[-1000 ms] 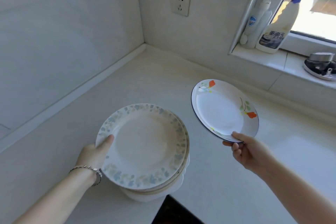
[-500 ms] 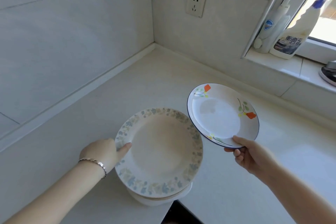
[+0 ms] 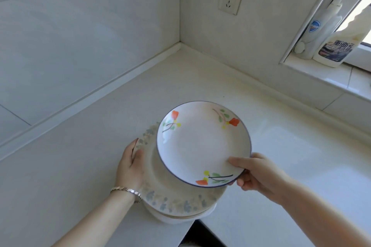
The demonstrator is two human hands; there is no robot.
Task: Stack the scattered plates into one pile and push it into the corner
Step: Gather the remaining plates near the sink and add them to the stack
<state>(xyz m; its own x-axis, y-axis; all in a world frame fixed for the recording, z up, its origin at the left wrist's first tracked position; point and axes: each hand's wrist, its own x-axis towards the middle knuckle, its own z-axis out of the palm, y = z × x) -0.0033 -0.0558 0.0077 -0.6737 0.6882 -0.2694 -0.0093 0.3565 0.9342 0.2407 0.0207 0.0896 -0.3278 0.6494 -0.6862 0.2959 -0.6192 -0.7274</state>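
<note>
White and smooth, the small round plate [image 3: 202,146] with orange flowers is pinched at its rim in my right hand [image 3: 259,174], tilted just above the pile [image 3: 180,202], so I think stacking is nearly done. My left hand [image 3: 131,164] is curled on the edge of the pile's top plate, the big one with a blue-flower rim. The pile sits at the near edge of the pale, shiny table [image 3: 100,126], well away from the corner [image 3: 179,43], so the push is still to do.
</note>
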